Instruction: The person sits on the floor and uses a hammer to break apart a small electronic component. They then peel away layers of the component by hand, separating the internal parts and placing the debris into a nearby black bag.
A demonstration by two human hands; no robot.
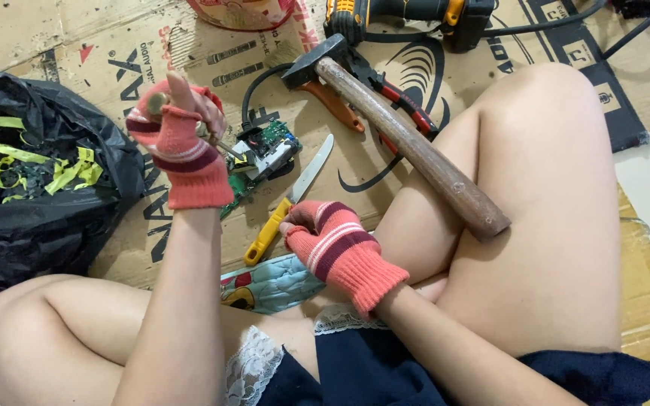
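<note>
The left hand (178, 146), in a fingerless striped glove, is raised upright with its fist closed around a screwdriver (216, 139) whose tip meets a small green circuit board (268, 150) on the cardboard (114, 60). The right hand (336, 248) curls knuckles-down, touching the yellow-handled knife (291, 203); whether it grips is unclear. A hammer (408, 139) leans on the right thigh.

Pink striped fingerless gloves, hands (182, 146)
</note>
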